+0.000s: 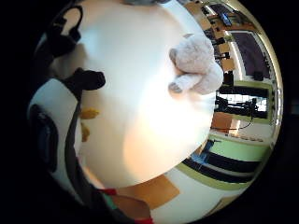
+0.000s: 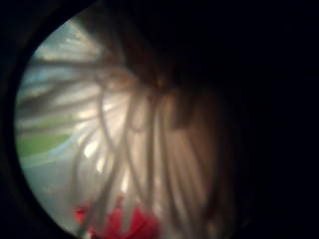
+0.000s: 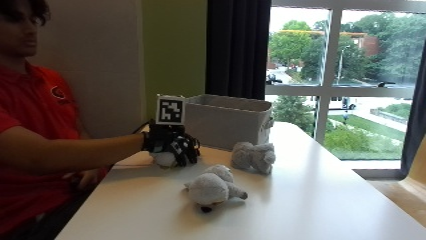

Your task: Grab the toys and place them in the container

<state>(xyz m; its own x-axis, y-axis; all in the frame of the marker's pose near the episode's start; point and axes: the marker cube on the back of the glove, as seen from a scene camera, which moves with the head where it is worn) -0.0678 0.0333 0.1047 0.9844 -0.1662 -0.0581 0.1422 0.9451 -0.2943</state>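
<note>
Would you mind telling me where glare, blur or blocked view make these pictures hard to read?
Outside view: the bright window backlights the scene, yet the gloved right hand, container and two plush toys on the table stay readable. Little finger side palm view: strong curving, with glare washing out the tabletop around a beige plush toy. Thumb side palm view: blurred and largely dark, something pale close against the lens.

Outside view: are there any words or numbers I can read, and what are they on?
No readable words or numbers.
Red shirt: a small round badge on the chest, too blurred to read.
Grey container, the toys and the white table: no writing shows.
</note>
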